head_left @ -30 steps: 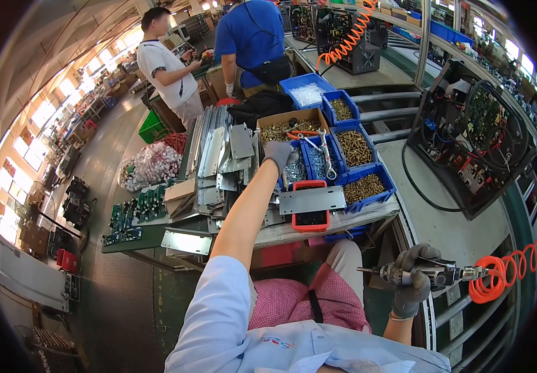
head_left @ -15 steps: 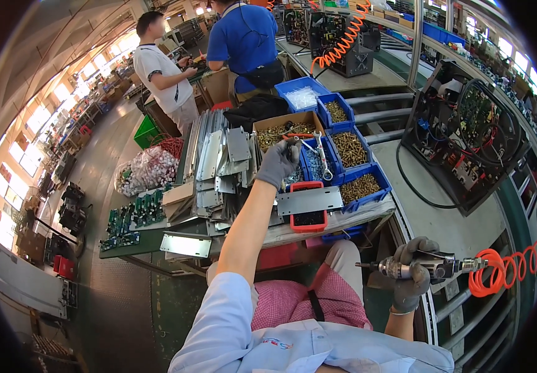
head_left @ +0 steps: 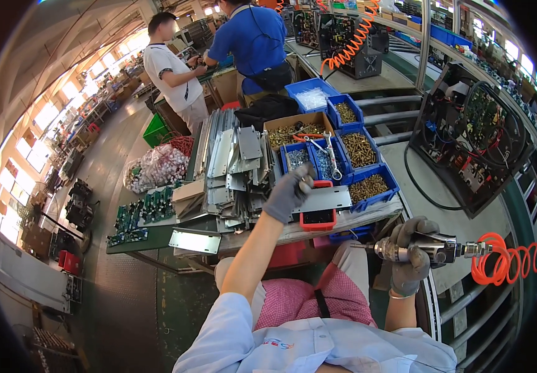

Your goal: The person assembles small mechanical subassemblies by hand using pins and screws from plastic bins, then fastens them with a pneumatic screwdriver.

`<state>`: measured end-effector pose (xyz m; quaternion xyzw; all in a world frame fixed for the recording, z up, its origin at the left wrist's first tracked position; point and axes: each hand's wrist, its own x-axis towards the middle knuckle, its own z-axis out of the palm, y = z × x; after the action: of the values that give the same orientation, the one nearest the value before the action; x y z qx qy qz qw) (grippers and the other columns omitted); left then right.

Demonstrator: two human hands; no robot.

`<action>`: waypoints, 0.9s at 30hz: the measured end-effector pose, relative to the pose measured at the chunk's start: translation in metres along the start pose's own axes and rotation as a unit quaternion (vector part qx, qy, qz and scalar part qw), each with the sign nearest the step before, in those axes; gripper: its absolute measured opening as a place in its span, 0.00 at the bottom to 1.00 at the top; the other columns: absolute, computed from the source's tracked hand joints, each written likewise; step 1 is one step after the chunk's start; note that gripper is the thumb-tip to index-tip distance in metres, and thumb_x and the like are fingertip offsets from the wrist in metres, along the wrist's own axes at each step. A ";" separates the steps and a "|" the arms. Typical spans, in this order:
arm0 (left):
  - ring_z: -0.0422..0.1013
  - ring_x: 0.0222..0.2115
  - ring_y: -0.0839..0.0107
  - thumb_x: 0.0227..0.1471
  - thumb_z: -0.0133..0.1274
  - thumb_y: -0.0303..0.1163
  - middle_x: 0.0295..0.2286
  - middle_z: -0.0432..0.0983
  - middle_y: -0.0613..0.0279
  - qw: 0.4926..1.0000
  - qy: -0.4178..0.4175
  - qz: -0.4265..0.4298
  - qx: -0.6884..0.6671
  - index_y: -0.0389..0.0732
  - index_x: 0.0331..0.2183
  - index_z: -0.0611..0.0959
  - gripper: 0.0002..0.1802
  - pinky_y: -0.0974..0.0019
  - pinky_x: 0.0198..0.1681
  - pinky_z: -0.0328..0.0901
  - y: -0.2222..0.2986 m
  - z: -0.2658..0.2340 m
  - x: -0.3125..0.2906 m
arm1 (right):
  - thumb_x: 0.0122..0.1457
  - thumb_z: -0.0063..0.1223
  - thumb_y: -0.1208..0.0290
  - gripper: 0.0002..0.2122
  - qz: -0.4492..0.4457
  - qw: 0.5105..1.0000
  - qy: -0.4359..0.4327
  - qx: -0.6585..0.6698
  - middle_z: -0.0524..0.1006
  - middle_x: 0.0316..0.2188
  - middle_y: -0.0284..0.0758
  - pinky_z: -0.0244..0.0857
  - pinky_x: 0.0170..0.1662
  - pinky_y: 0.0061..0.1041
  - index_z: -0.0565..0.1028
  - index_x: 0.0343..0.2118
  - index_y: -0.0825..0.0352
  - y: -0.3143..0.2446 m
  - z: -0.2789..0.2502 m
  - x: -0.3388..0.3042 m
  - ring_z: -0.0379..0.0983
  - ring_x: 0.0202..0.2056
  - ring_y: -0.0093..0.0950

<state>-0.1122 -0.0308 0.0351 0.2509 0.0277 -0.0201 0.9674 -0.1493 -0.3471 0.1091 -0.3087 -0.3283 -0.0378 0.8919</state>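
My left hand (head_left: 289, 193), in a grey glove, is over the near end of the small parts bins. Its fingers are curled together, and whatever they may pinch is too small to make out. Right beside it a flat metal plate (head_left: 323, 199) lies across a red bin (head_left: 317, 220). Just past the fingers is a small blue bin of silvery fasteners (head_left: 296, 158). My right hand (head_left: 410, 252), also gloved, grips a pneumatic screwdriver (head_left: 439, 248) at the right, its bit pointing left. A coiled orange air hose (head_left: 498, 258) runs from the tool's rear.
Blue bins of brass-coloured screws (head_left: 360, 149) and a wrench (head_left: 332, 155) are on the bench. Stacked metal brackets (head_left: 222, 158) and circuit boards (head_left: 153, 208) lie to the left. An opened black machine (head_left: 470, 140) stands on the roller line at right. Two people (head_left: 250, 43) stand beyond.
My left hand has drawn back toward me from the cardboard box and blue bins to beside the metal plate. My right hand still holds the screwdriver, slightly higher in view.
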 end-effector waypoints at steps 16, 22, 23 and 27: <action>0.66 0.23 0.80 0.55 0.50 0.37 0.27 0.69 0.65 0.991 0.078 -0.106 0.034 0.37 0.41 0.74 0.15 0.85 0.17 0.64 -0.114 0.022 -0.096 | 0.45 0.54 0.71 0.20 -0.008 1.000 0.006 0.002 0.65 0.31 0.36 0.56 0.28 0.24 0.67 0.44 0.67 0.034 0.010 -0.002 0.59 0.23 0.23; 0.65 0.22 0.81 0.52 0.53 0.42 0.26 0.68 0.63 0.985 0.106 -0.119 0.064 0.37 0.35 0.72 0.18 0.86 0.13 0.58 -0.117 0.028 -0.101 | 0.46 0.53 0.71 0.20 -0.020 1.000 -0.015 -0.015 0.66 0.32 0.36 0.56 0.28 0.24 0.67 0.44 0.67 0.035 0.006 -0.002 0.58 0.23 0.23; 0.65 0.22 0.81 0.52 0.53 0.42 0.26 0.68 0.63 0.985 0.106 -0.119 0.063 0.37 0.35 0.72 0.18 0.86 0.13 0.58 -0.116 0.028 -0.102 | 0.46 0.53 0.71 0.20 -0.014 1.000 0.001 -0.015 0.66 0.32 0.36 0.56 0.28 0.24 0.67 0.44 0.66 0.034 0.008 -0.003 0.59 0.23 0.23; 0.64 0.21 0.82 0.51 0.54 0.43 0.26 0.68 0.62 0.988 0.072 -0.126 0.049 0.37 0.34 0.72 0.19 0.86 0.13 0.58 -0.116 0.024 -0.102 | 0.46 0.53 0.69 0.19 -0.001 0.999 0.032 -0.023 0.66 0.31 0.35 0.57 0.28 0.25 0.68 0.44 0.66 0.034 0.008 -0.004 0.59 0.24 0.23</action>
<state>-0.2194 -0.1411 0.0060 0.2932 0.1275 -0.1250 0.9392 -0.1481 -0.3158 0.0933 -0.3278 -0.2991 -0.0558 0.8944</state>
